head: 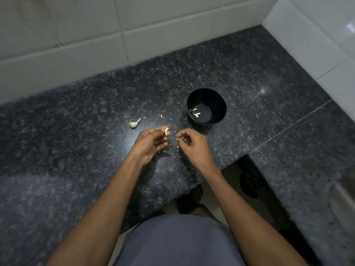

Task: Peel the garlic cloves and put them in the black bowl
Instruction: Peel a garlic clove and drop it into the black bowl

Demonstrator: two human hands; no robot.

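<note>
Pale, curved garlic clove (166, 131) pinched at left hand (151, 144) fingertips, long axis roughly upright, just above the counter (76, 121). Right hand (192, 144) fingers curled together, contents unclear. Black bowl (221, 104) nearby, with peeled cloves (196, 113) inside.

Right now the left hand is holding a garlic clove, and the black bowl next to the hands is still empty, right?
Not quite. The head view shows the black bowl already has a few peeled cloves in it. The rest is right: the left hand holds a garlic clove in its fingers.
</note>
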